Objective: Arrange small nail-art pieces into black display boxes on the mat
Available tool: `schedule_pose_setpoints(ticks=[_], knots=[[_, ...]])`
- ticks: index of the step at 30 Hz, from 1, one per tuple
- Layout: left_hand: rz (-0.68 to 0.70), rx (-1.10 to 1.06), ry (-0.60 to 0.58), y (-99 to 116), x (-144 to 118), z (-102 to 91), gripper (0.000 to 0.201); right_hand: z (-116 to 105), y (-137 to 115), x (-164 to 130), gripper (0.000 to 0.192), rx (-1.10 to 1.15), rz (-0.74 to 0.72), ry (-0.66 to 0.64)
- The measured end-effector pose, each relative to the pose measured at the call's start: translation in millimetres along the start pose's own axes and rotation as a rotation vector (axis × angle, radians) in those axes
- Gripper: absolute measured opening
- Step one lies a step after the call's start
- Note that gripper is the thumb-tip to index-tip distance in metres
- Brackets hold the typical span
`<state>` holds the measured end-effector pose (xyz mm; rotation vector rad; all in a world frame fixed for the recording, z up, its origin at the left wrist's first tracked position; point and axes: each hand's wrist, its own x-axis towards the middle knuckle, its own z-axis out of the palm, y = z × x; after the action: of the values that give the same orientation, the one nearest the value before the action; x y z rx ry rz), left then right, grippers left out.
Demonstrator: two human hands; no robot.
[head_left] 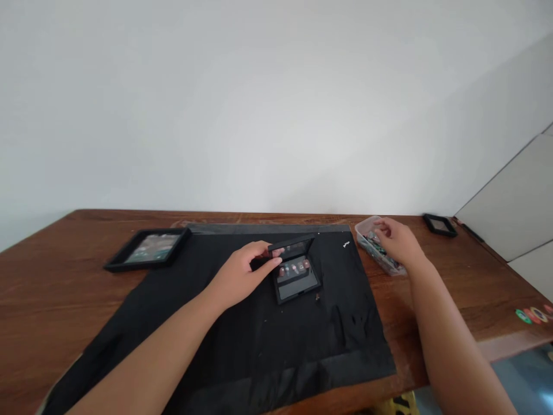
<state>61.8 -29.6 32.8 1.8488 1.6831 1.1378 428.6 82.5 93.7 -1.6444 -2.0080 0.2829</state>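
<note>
A small black hinged case [298, 286] lies on the black cloth with its lid raised. Inside it, a row of small brown and pale decorated pieces [298, 267] sits along the back part. My left hand [242, 268] grips the left side of the lid between thumb and fingers. Over at the right, my right hand [395, 237] reaches into a clear plastic box [378, 259] holding many small mixed pieces. Its fingers are bent together at the box's rim; whether something is between them is too small to make out.
The black cloth [259, 357] covers the middle of the wooden table [43, 300]. A larger black case [149, 248] with a clear window lies at the left. Another small black case [439, 225] is at the back right. Round stickers [530, 315] mark the right edge. A wall stands behind.
</note>
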Motion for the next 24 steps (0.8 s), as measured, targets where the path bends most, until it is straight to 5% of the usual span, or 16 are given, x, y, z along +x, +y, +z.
schedule_pose_setpoints(ticks=[5, 15, 24], knots=[[0.030, -0.008, -0.009, -1.0, 0.5, -0.1, 0.039, 8.5, 15.7, 2.6, 0.026, -0.068, 0.014, -0.271], [0.061, 0.003, 0.007, 5.9, -0.2, -1.7, 0.035, 6.8, 10.3, 5.7, 0.038, -0.217, 0.046, -0.237], [0.061, -0.036, 0.032, 5.9, 0.0, -2.0, 0.033, 8.0, 8.0, 3.8, 0.012, -0.235, 0.004, -0.235]])
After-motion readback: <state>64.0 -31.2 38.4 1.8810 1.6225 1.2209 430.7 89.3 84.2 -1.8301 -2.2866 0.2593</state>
